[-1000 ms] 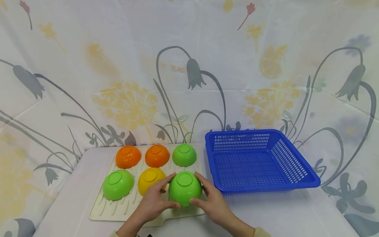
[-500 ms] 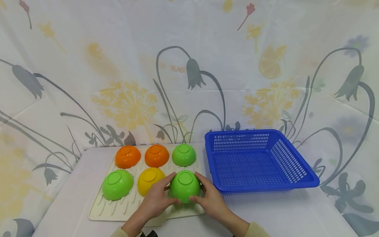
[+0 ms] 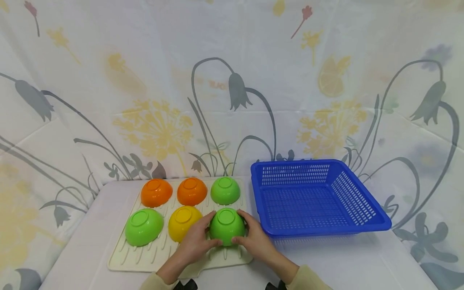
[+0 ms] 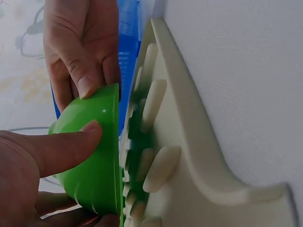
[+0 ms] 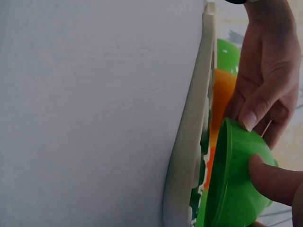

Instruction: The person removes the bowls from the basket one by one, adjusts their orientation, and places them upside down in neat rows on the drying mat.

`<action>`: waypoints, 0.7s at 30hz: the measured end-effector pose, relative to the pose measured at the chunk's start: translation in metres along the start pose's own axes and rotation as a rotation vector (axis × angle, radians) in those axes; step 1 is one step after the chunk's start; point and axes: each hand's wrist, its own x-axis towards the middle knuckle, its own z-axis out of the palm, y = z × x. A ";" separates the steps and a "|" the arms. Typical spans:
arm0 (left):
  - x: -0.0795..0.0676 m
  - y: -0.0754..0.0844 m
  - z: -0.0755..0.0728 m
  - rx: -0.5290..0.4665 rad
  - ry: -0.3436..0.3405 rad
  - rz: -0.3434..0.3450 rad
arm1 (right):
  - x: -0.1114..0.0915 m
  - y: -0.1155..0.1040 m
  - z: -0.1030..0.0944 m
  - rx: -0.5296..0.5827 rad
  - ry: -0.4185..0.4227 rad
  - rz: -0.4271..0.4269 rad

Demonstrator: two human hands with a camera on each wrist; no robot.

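Both hands hold an upside-down green bowl point(image 3: 227, 226) at the front right corner of the cream ridged mat point(image 3: 141, 257). My left hand point(image 3: 200, 240) grips its left side and my right hand point(image 3: 251, 238) its right side, thumbs on the near wall. In the left wrist view the left thumb point(image 4: 61, 150) presses the bowl point(image 4: 97, 165), whose rim sits close against the mat's ridges point(image 4: 163, 165). In the right wrist view the bowl point(image 5: 236, 189) is slightly tilted over the mat point(image 5: 187, 161), with the right thumb point(image 5: 277, 179) on it.
Several other upturned bowls lie on the mat: two orange point(image 3: 156, 192) point(image 3: 191, 191), one green point(image 3: 225, 190) behind, one green point(image 3: 143, 226) and one yellow point(image 3: 183, 221) in front. An empty blue basket point(image 3: 362, 219) stands to the right on the white table.
The two hands have lowered the green bowl from a raised position down to the mat and drawn slightly back. The other bowls and the basket have not moved.
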 end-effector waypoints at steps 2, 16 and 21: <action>0.000 -0.002 0.002 0.009 0.009 -0.001 | 0.002 0.002 0.001 0.007 -0.003 0.007; 0.004 -0.005 0.006 0.049 0.030 -0.016 | 0.010 0.008 0.001 0.052 0.002 -0.003; 0.003 -0.003 0.006 0.048 0.032 -0.009 | 0.008 0.004 0.000 0.064 -0.002 0.001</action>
